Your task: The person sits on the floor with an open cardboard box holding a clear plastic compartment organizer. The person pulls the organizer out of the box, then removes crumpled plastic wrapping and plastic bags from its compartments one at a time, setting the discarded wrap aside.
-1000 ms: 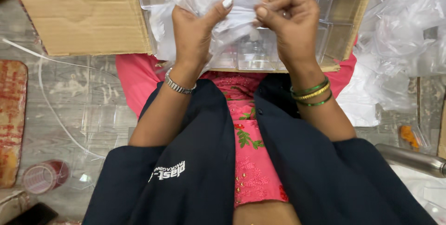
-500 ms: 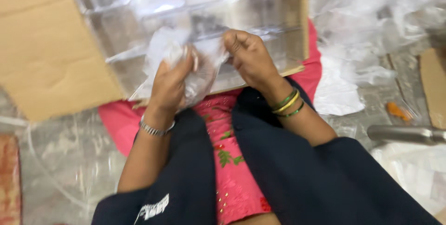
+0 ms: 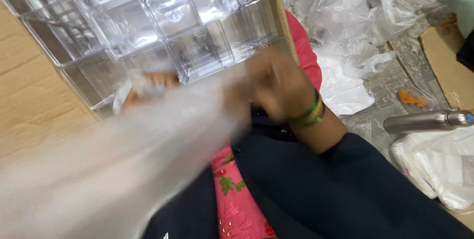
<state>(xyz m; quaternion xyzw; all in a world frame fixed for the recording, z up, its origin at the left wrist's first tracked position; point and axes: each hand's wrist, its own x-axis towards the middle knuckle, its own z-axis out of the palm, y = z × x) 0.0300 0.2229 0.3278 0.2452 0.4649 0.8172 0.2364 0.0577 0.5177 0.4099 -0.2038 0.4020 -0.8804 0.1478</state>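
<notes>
My right hand [image 3: 276,86] is blurred with motion and grips one end of a clear plastic bag [image 3: 148,145] that streaks across the lower left of the view. My left hand [image 3: 148,86] shows only partly behind the bag, its fingers closed on the plastic near the front edge of a tray of clear plastic boxes [image 3: 148,17]. That tray rests on a cardboard box [image 3: 34,101] in front of my lap. Green and yellow bangles sit on my right wrist.
A heap of empty clear plastic bags [image 3: 355,27] lies on the floor at the right. A steel bottle [image 3: 424,120] lies beside it, with a white bag [image 3: 439,165] below and a cardboard piece [image 3: 449,66] at the far right.
The bag has been pulled out and swept toward the lower left, now a long blur. The view has swung right, and both hands have dropped below the tray of boxes.
</notes>
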